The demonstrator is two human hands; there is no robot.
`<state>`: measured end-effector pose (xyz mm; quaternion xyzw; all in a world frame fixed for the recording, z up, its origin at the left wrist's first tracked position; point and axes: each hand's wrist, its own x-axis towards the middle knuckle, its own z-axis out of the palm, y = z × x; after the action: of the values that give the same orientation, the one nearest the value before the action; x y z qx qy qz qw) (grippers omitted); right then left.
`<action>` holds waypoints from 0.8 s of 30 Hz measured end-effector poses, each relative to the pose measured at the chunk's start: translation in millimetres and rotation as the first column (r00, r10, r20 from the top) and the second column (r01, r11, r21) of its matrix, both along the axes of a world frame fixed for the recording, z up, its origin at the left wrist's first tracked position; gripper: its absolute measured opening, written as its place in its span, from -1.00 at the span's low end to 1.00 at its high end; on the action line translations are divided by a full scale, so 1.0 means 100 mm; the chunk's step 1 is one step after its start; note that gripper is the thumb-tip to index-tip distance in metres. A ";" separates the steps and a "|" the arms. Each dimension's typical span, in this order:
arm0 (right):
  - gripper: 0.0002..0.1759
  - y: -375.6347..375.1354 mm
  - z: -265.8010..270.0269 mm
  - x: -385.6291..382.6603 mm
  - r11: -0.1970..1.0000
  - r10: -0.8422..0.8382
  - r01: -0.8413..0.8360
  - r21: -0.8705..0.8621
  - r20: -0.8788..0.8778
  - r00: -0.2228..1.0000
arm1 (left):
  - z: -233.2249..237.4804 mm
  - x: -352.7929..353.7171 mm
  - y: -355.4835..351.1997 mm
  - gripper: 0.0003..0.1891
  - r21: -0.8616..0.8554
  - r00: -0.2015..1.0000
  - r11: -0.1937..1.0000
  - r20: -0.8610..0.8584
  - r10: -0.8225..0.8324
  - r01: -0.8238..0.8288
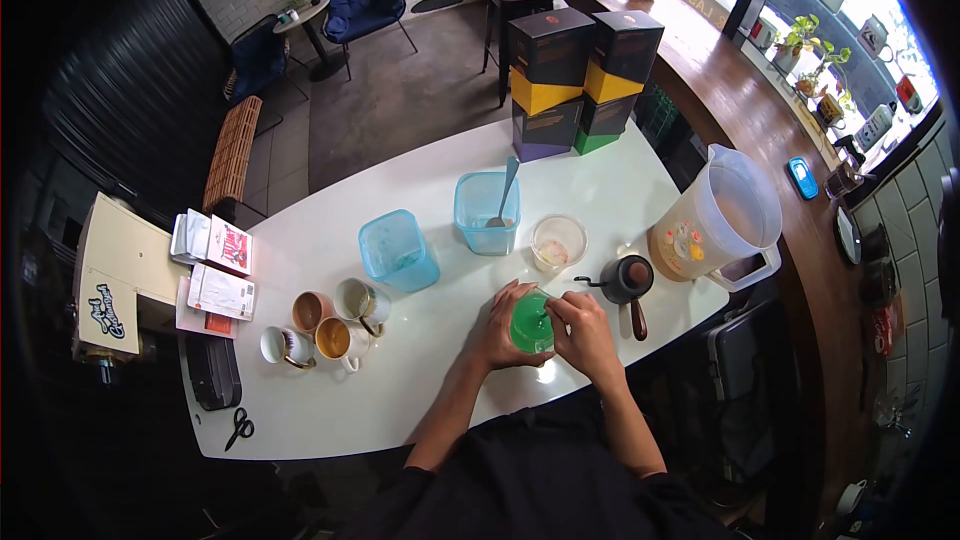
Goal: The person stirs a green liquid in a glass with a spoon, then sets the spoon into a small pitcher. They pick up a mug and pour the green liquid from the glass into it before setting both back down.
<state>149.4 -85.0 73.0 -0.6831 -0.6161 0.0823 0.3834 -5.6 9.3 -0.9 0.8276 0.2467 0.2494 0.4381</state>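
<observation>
A clear glass of green liquid [531,324] stands near the front edge of the white table. My left hand [497,330] is wrapped round the glass from its left side. Over the rim, my right hand [583,333] is closed in a pinch on a thin utensil that dips into the green liquid; the fingers hide most of it. Just beyond the hands is a small clear plastic tub [559,242] with a little residue inside. A black gooseneck kettle [627,280] with a brown wooden handle sits to the right of my right hand.
Two blue containers [399,250] stand farther back, one holding a spoon [507,185]. Several mugs [341,338] cluster at left, near scissors [239,428] and coffee bags [222,291]. A large pitcher [720,215] stands at right; stacked boxes [551,60] at the far edge.
</observation>
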 end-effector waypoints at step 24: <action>-0.82 -0.02 0.01 -0.08 0.996 0.079 -0.082 -0.020 -0.108 0.991 | 0.03 0.00 -0.01 0.18 -0.019 1.000 1.000 -0.011 0.012 -0.012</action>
<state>141.1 -86.8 74.1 -0.6570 -0.6206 0.1418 0.4039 -5.1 8.0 1.7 0.8232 0.2564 0.2454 0.4431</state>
